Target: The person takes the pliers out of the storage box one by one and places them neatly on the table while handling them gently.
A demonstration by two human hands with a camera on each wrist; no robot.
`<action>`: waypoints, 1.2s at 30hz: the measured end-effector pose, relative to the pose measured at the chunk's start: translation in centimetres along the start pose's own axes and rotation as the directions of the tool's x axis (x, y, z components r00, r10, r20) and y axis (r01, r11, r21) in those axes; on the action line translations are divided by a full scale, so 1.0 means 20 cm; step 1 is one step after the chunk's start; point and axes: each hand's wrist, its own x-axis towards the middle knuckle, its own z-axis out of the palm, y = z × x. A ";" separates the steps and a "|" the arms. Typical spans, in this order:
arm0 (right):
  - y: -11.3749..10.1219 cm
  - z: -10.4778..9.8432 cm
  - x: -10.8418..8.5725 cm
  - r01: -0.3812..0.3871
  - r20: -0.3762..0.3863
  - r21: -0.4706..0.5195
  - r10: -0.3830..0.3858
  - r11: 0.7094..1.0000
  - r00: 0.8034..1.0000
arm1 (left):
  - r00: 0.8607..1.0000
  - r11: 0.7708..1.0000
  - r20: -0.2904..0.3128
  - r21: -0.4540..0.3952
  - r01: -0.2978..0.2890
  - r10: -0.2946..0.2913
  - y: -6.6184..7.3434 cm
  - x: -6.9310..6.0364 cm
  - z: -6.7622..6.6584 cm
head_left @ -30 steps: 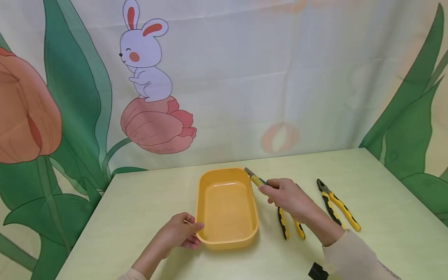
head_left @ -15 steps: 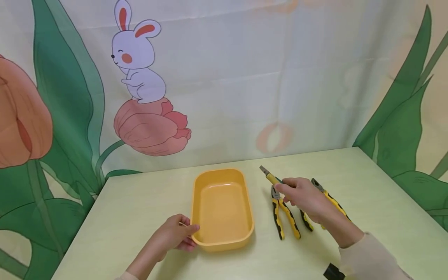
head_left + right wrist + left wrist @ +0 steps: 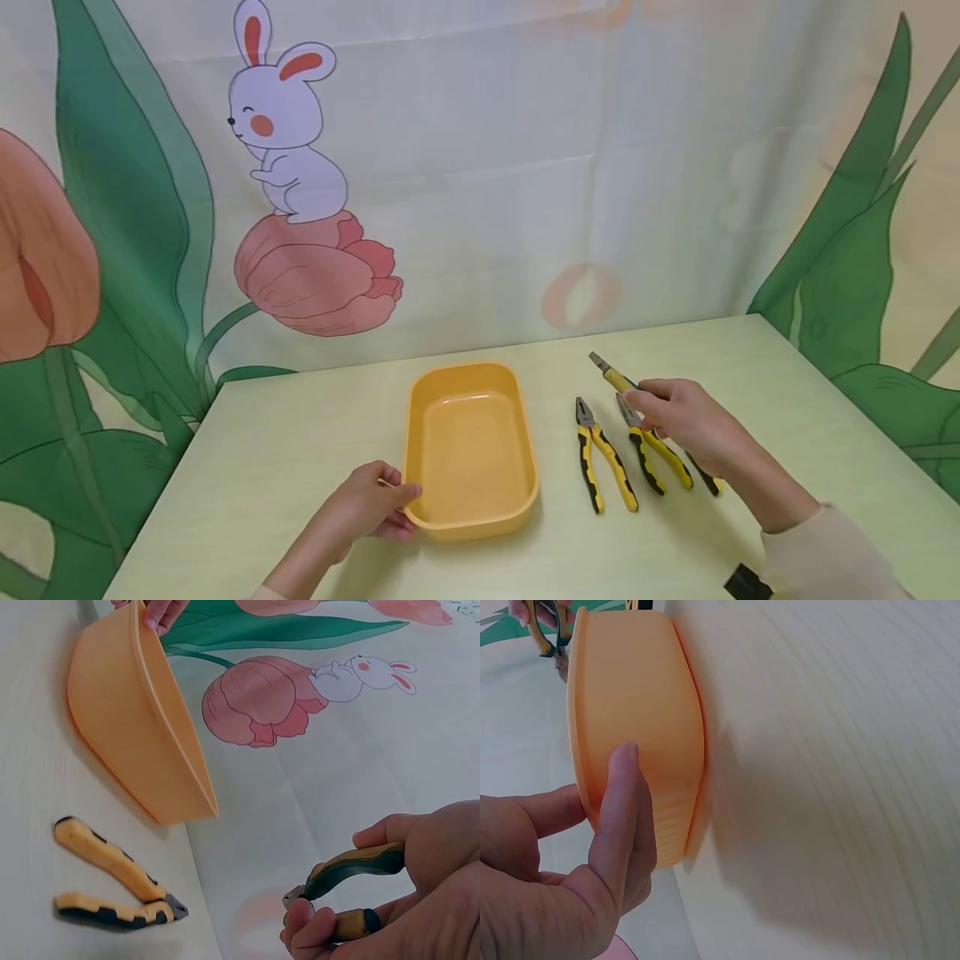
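My left hand [image 3: 363, 504] pinches the near left corner of a yellow rectangular tray [image 3: 472, 529]. In the left wrist view, straight fingers lie along the tray's outer wall [image 3: 641, 682] and the thumb is at its rim. Above the table, my right hand [image 3: 693, 425] grips pliers [image 3: 617, 380] with yellow and dark green handles; their head points away to the left. Below it lie pliers [image 3: 624, 479] with yellow-black handles, then second pliers [image 3: 678, 468], whose head is close under the held pair. A third pair [image 3: 708, 479] is mostly hidden by my right hand.
The pale table [image 3: 300, 442] ends at a hanging cloth [image 3: 465, 233] printed with a rabbit and tulips. A small black block [image 3: 747, 582] is beside my right sleeve at the bottom edge. Tray walls rise above the table.
My right hand has moved right with the pliers, from over the tray's right rim to above the lying pliers. My left hand stays on the tray. The head view has shifted slightly.
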 end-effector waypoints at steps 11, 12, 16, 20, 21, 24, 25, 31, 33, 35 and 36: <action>0.11 -0.15 -0.04 -0.026 -0.022 -0.039 0.025 0.999 0.999 | 1.000 1.000 -0.005 0.011 0.008 -0.008 0.01 0.00 0.00; 0.13 -0.17 -0.05 -0.027 -0.025 -0.041 0.026 0.999 0.999 | 1.000 1.000 -0.005 0.011 0.008 -0.008 0.01 0.00 0.00; 0.17 -0.23 -0.07 -0.040 -0.033 -0.060 0.038 0.997 0.999 | 1.000 1.000 -0.007 0.014 0.010 -0.010 0.01 0.00 0.00; 0.22 -0.30 -0.09 -0.057 -0.040 -0.075 0.054 0.996 0.998 | 1.000 1.000 -0.008 0.015 0.013 -0.013 0.01 0.00 0.01; 0.23 -0.32 -0.09 -0.061 -0.043 -0.079 0.058 0.995 0.997 | 1.000 1.000 -0.009 0.016 0.013 -0.013 0.01 0.00 0.01; 0.26 -0.37 -0.11 -0.070 -0.056 -0.096 0.065 0.993 0.996 | 1.000 1.000 -0.012 0.016 0.012 -0.012 0.01 0.00 0.00; 0.26 -0.38 -0.11 -0.073 -0.058 -0.101 0.067 0.992 0.996 | 1.000 1.000 -0.013 0.017 0.011 -0.011 0.01 0.00 0.00; 0.29 -0.44 -0.13 -0.080 -0.069 -0.118 0.072 0.990 0.995 | 1.000 1.000 -0.010 0.018 0.007 -0.007 0.00 0.01 0.00; 0.29 -0.46 -0.14 -0.078 -0.075 -0.127 0.069 0.989 0.995 | 1.000 1.000 -0.010 0.019 0.009 -0.009 0.00 0.01 0.00; 0.30 -0.48 -0.14 -0.071 -0.080 -0.134 0.061 0.988 0.995 | 1.000 1.000 -0.010 0.020 0.012 -0.012 0.00 0.01 0.00; 0.30 -0.49 -0.15 -0.067 -0.083 -0.141 0.055 0.988 0.995 | 1.000 1.000 -0.010 0.021 0.013 -0.013 0.00 0.01 0.00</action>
